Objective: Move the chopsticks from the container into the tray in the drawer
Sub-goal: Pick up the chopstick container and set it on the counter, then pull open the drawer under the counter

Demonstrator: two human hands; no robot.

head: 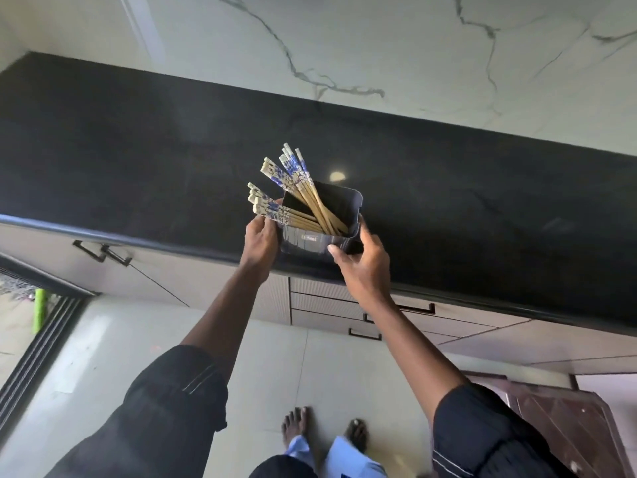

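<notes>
A dark plastic container stands near the front edge of the black countertop. Several wooden chopsticks with blue-and-white patterned tops lean out of it to the upper left in two bunches. My left hand grips the container's left side, just under the lower bunch. My right hand holds its right front corner, thumb across the front wall. The drawers under the counter are closed, and no tray is in view.
A marble-pattern wall rises behind the counter. Cabinet doors with dark handles sit to the lower left. A sliding door track runs at the left, a brown wooden piece lies at the lower right, and bare feet stand on the pale floor.
</notes>
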